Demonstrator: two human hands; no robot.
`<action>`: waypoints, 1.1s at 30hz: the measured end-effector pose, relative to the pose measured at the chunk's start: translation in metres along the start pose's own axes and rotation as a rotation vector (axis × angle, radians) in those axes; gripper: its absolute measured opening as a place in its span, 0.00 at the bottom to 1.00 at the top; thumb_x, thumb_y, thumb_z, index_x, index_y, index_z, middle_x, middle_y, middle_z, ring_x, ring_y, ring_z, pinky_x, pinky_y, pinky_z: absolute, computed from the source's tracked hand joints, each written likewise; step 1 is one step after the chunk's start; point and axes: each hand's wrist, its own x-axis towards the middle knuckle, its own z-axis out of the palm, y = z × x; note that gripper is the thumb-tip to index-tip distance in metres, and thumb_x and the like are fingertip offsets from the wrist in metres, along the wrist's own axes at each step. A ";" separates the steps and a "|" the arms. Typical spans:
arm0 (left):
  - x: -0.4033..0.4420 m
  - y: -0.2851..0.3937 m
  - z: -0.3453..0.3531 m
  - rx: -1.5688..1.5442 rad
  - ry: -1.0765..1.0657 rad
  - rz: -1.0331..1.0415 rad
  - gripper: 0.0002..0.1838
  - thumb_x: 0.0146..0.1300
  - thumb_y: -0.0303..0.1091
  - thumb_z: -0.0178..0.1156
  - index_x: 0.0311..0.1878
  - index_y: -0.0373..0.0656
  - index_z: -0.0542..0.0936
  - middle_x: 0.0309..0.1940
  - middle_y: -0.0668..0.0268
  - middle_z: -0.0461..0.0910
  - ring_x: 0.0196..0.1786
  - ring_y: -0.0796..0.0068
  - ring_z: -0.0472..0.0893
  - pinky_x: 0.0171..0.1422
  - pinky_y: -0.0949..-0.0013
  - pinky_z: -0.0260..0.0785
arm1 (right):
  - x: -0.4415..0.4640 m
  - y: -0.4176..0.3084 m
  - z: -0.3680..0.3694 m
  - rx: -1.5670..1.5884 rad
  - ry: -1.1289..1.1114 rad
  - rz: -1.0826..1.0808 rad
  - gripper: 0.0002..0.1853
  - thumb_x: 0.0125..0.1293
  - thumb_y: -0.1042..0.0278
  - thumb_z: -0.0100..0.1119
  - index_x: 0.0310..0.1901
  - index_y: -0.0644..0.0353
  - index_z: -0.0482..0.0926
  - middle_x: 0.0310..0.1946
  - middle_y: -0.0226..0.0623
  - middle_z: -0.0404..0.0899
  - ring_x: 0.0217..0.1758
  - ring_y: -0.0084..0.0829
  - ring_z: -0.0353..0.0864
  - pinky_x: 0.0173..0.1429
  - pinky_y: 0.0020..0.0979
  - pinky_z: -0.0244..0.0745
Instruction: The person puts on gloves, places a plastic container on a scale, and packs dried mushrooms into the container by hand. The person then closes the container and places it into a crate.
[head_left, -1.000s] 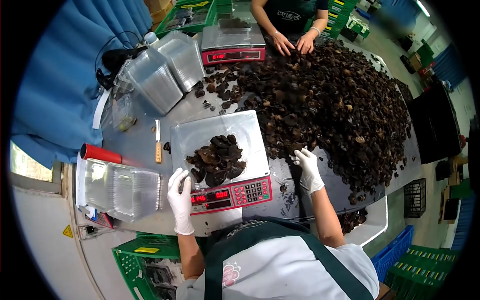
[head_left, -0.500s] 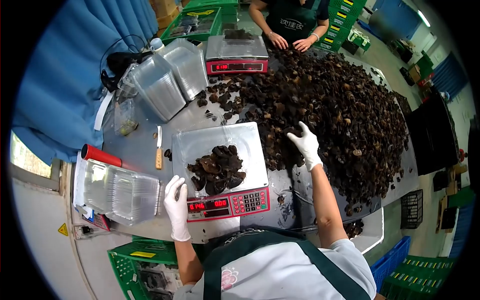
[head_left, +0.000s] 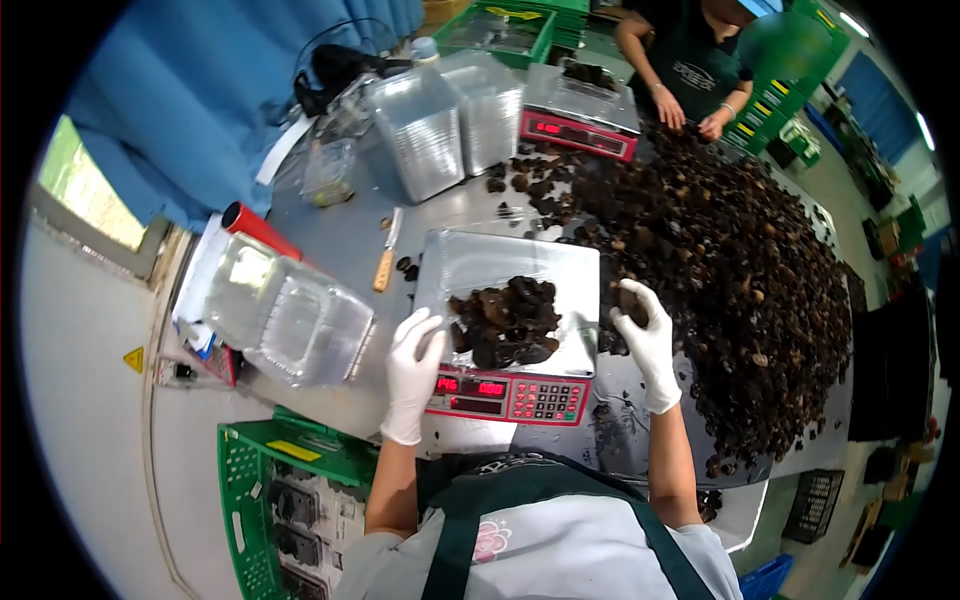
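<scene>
A heap of dark wood ear mushrooms [head_left: 505, 325] rests in clear plastic packaging on the metal pan of a red digital scale [head_left: 548, 398]. My left hand [head_left: 413, 378], in a white glove, is at the scale's left edge, fingers curved and thumb apart; no object shows in it. On the other side, my white-gloved right hand [head_left: 650, 345] pinches a dark wood ear piece [head_left: 630, 303] between thumb and fingers, just beyond the pan's right edge. A large pile of wood ears [head_left: 740, 280] spreads over the table behind it.
Stacks of clear plastic boxes [head_left: 415, 140] stand at the back left, with more clear boxes [head_left: 315, 325] nearer. A wooden-handled knife [head_left: 384, 268] lies beside the scale. Across the table, a co-worker's hands [head_left: 690, 115] are at the pile near a second scale [head_left: 580, 135].
My right hand has come from the pile toward the scale, now with a wood ear piece in it. My left hand stays by the scale's left edge. The view has shifted.
</scene>
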 end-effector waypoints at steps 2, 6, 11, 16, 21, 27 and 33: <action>0.000 0.008 0.004 0.013 0.008 0.060 0.14 0.55 0.26 0.64 0.47 0.38 0.81 0.52 0.55 0.78 0.56 0.59 0.77 0.62 0.64 0.68 | -0.010 -0.033 0.025 -0.118 -0.119 -0.268 0.22 0.53 0.79 0.61 0.53 0.58 0.77 0.42 0.40 0.81 0.43 0.30 0.82 0.48 0.29 0.77; -0.008 0.016 0.007 0.065 -0.032 0.150 0.25 0.53 0.27 0.66 0.56 0.41 0.76 0.60 0.52 0.70 0.62 0.55 0.71 0.67 0.61 0.63 | -0.017 -0.079 0.080 -0.455 -0.377 -0.700 0.27 0.51 0.77 0.58 0.57 0.55 0.74 0.51 0.43 0.78 0.50 0.39 0.77 0.51 0.34 0.74; -0.021 0.014 0.002 0.074 -0.110 0.113 0.29 0.54 0.27 0.65 0.61 0.41 0.72 0.64 0.54 0.67 0.67 0.56 0.66 0.70 0.61 0.59 | -0.024 -0.084 0.113 -0.773 -0.629 -0.736 0.33 0.52 0.69 0.61 0.63 0.53 0.69 0.63 0.46 0.67 0.58 0.43 0.71 0.55 0.38 0.71; -0.028 0.008 -0.013 0.033 -0.117 0.050 0.28 0.54 0.27 0.66 0.60 0.42 0.73 0.63 0.55 0.68 0.66 0.57 0.68 0.69 0.62 0.60 | -0.024 -0.088 0.072 -0.577 -0.578 -0.606 0.38 0.47 0.64 0.71 0.63 0.52 0.69 0.64 0.40 0.68 0.59 0.44 0.71 0.61 0.40 0.70; -0.019 0.001 -0.027 0.021 -0.027 0.054 0.25 0.55 0.28 0.65 0.58 0.42 0.75 0.61 0.55 0.71 0.63 0.58 0.71 0.67 0.63 0.63 | -0.027 -0.056 0.030 -0.485 -0.346 -0.440 0.25 0.55 0.69 0.66 0.56 0.56 0.75 0.55 0.42 0.77 0.57 0.42 0.75 0.59 0.37 0.72; 0.009 -0.008 -0.047 -0.132 0.111 -0.017 0.18 0.58 0.26 0.62 0.53 0.37 0.79 0.56 0.55 0.76 0.60 0.62 0.75 0.64 0.65 0.65 | -0.025 -0.020 0.005 -0.362 -0.160 -0.136 0.20 0.61 0.74 0.61 0.56 0.59 0.78 0.47 0.37 0.81 0.42 0.23 0.79 0.47 0.26 0.76; 0.052 -0.023 -0.027 -0.297 0.048 -0.126 0.21 0.59 0.31 0.63 0.56 0.37 0.77 0.59 0.54 0.74 0.63 0.63 0.72 0.66 0.66 0.63 | -0.022 0.004 0.006 -0.290 -0.166 -0.093 0.19 0.63 0.74 0.59 0.57 0.64 0.76 0.48 0.39 0.82 0.41 0.21 0.80 0.47 0.24 0.76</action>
